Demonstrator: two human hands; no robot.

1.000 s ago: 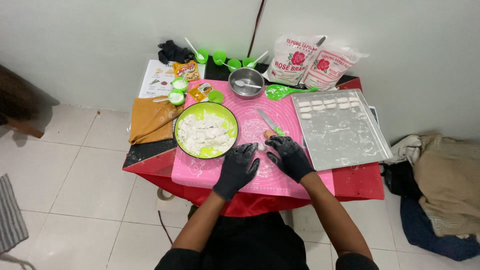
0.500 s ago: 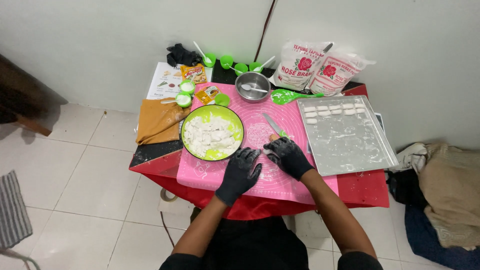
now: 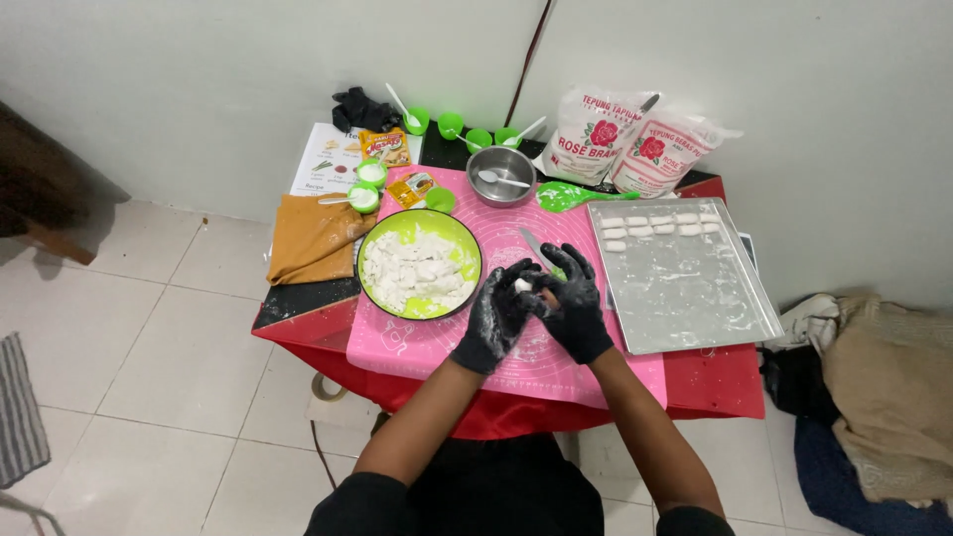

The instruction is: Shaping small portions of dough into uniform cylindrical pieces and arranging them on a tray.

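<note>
Both my hands wear black gloves dusted with flour. My left hand (image 3: pixel 493 316) and my right hand (image 3: pixel 574 303) meet over the pink silicone mat (image 3: pixel 526 347) and together pinch a small white dough piece (image 3: pixel 523 286). To the left stands a green bowl (image 3: pixel 420 262) full of white dough chunks. A knife (image 3: pixel 536 248) lies on the mat just behind my hands. On the right, a metal baking tray (image 3: pixel 685 288) holds several shaped white pieces along its far edge.
A steel bowl with a spoon (image 3: pixel 501 175), two flour bags (image 3: pixel 635 144), a green spatula (image 3: pixel 571 195), small green cups (image 3: pixel 476 134), sachets and a brown cloth (image 3: pixel 313 238) crowd the low table's back and left. Clothes lie heaped on the floor at right (image 3: pixel 884 397).
My hands lifted off the mat and came together, now holding a small dough piece between them. The view also shifted slightly.
</note>
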